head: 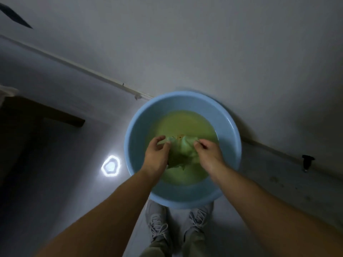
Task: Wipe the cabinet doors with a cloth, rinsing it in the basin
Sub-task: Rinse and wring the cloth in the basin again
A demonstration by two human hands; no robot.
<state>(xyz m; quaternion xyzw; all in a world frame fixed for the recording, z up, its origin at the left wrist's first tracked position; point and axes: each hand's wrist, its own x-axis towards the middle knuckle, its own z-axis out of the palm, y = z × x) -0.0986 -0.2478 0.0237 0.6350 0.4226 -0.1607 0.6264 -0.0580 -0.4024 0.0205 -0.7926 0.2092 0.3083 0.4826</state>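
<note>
The left hand and right hand pinch, with curled fingers, a limp wet green cloth above the round blue plastic basin. It is probably soft and water-heavy, best gathered in a bunch.

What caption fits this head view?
Left hand and right hand grip a green cloth in a blue basin of yellowish water.

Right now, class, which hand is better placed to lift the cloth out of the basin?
Right, probably: the right hand pinches the cloth firmly; the left hand has a looser grip.
</note>
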